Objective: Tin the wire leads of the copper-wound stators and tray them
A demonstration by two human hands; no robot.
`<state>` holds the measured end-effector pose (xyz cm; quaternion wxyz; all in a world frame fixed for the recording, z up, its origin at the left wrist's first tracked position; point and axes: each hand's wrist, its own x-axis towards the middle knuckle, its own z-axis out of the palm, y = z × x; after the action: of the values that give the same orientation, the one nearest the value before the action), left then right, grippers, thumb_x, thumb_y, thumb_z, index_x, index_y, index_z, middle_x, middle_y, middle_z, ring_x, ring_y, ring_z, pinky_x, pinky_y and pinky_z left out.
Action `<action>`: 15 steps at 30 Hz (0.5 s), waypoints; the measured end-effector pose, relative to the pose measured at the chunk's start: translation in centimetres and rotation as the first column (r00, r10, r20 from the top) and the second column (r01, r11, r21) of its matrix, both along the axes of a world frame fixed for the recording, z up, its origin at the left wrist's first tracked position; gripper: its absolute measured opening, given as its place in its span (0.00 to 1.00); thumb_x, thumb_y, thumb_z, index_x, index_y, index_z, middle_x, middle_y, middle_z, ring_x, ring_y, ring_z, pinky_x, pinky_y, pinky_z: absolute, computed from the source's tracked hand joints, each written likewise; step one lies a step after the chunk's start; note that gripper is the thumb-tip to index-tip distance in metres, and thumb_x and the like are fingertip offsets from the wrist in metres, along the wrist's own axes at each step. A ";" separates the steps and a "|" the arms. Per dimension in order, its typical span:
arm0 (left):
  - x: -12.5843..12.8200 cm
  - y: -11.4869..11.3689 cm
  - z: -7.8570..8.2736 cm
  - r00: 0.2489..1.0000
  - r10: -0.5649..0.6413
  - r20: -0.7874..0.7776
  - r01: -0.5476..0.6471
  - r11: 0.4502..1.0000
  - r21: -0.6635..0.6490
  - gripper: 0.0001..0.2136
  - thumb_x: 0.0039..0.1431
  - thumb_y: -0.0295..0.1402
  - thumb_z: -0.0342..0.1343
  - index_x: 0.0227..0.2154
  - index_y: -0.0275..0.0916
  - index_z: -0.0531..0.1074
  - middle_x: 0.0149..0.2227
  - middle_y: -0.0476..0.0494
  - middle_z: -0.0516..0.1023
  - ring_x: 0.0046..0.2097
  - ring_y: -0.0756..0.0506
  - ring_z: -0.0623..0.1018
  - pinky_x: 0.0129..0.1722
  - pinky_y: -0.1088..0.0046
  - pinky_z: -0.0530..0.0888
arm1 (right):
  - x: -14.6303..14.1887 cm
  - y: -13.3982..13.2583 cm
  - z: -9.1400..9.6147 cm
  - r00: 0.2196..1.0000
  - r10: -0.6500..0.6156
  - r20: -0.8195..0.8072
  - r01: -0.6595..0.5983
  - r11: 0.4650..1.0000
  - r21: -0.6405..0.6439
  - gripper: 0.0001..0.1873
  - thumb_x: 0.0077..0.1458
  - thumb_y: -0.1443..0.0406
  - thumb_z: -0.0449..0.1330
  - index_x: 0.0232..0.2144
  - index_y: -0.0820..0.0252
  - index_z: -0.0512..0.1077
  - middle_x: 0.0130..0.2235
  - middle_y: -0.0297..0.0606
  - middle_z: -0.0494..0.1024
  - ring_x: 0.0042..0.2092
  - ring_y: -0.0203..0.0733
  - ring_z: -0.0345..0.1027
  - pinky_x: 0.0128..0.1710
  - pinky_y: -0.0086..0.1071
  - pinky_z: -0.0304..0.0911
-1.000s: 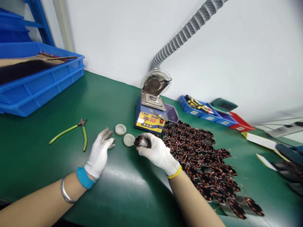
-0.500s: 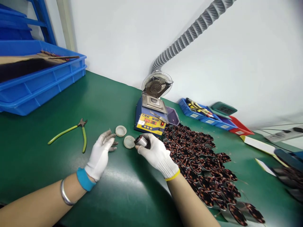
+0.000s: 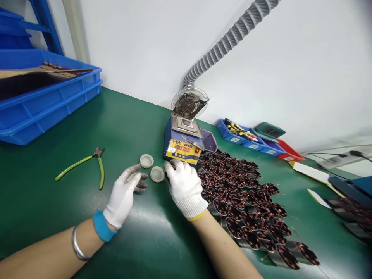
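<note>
My right hand (image 3: 184,188), in a white glove with a yellow cuff edge, is closed around a metal motor stator, now almost wholly hidden behind the fingers. A thin wire end shows over the nearer of two small round pale dishes (image 3: 157,180), just left of those fingers. The other dish (image 3: 146,166) lies slightly farther back. Gloved in white with darkened fingertips, my left hand (image 3: 123,197) hovers beside the dishes, fingers apart and holding nothing. Green-handled cutting pliers (image 3: 100,155) lie spread on the table to its left.
Rows of stators with copper windings (image 3: 241,205) cover the table on the right. A blue and yellow solder pot (image 3: 183,151) stands behind the dishes, below a grey exhaust hose (image 3: 221,48). Blue crates (image 3: 52,102) sit at left; small bins (image 3: 255,145) line the wall.
My right hand has turned over, palm down, tipping the stator toward the nearer dish and covering it. My left hand has barely moved. The camera view has shifted slightly.
</note>
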<state>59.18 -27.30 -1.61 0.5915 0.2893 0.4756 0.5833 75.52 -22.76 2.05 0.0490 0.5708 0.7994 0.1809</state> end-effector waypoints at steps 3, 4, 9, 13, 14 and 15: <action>0.1 -0.3 0.2 0.997 -0.060 -0.050 0.059 0.998 -0.022 0.27 0.52 0.49 0.58 0.47 0.34 0.67 0.34 0.43 0.76 0.31 0.46 0.75 0.30 0.70 0.71 | 0.3 -0.1 -0.1 1.000 0.012 0.000 -0.012 1.000 -0.008 0.19 0.65 0.67 0.47 0.55 0.52 0.68 0.53 0.47 0.72 0.44 0.50 0.67 0.37 0.40 0.60; 0.2 -0.4 0.3 0.992 -0.097 -0.080 0.094 0.995 -0.034 0.26 0.52 0.50 0.57 0.46 0.34 0.67 0.33 0.43 0.76 0.30 0.46 0.75 0.28 0.71 0.70 | 0.5 -0.1 0.1 1.000 0.004 -0.008 -0.004 1.000 -0.011 0.19 0.64 0.66 0.48 0.55 0.53 0.68 0.53 0.47 0.72 0.44 0.50 0.66 0.37 0.40 0.60; 1.4 -1.3 0.6 0.841 -0.405 -0.357 0.407 0.910 -0.076 0.19 0.56 0.46 0.50 0.41 0.35 0.72 0.32 0.42 0.77 0.29 0.45 0.75 0.29 0.69 0.71 | 2.8 1.9 3.6 0.981 -0.045 -0.187 0.079 0.981 0.179 0.21 0.57 0.62 0.57 0.54 0.54 0.68 0.52 0.46 0.70 0.47 0.52 0.64 0.43 0.40 0.61; 2.2 -2.1 0.5 0.579 -0.449 -0.681 0.581 0.813 -0.041 0.17 0.55 0.39 0.50 0.42 0.37 0.76 0.38 0.39 0.81 0.39 0.41 0.78 0.43 0.64 0.72 | 4.5 7.6 8.5 0.959 -0.147 -0.242 0.214 0.936 0.279 0.24 0.56 0.61 0.57 0.55 0.56 0.66 0.52 0.48 0.67 0.49 0.54 0.61 0.46 0.42 0.60; 2.3 -2.1 0.5 0.541 -0.440 -0.717 0.599 0.800 -0.039 0.18 0.55 0.38 0.50 0.43 0.37 0.77 0.39 0.38 0.81 0.40 0.40 0.78 0.44 0.64 0.73 | 4.7 9.4 9.6 0.951 -0.199 -0.237 0.259 0.930 0.260 0.23 0.56 0.61 0.57 0.55 0.57 0.66 0.52 0.49 0.66 0.50 0.55 0.61 0.46 0.43 0.60; 2.3 -2.2 0.4 0.516 -0.439 -0.736 0.611 0.790 -0.043 0.19 0.55 0.38 0.49 0.44 0.37 0.77 0.40 0.38 0.81 0.41 0.40 0.79 0.45 0.64 0.73 | 4.7 11.1 10.5 0.941 -0.245 -0.233 0.298 0.927 0.228 0.23 0.57 0.62 0.56 0.55 0.57 0.65 0.53 0.50 0.65 0.51 0.56 0.60 0.47 0.44 0.60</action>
<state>61.46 -29.46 -1.21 0.4717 0.6861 0.4864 0.2649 80.20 -11.70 12.60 -0.0822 0.6930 0.6826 0.2170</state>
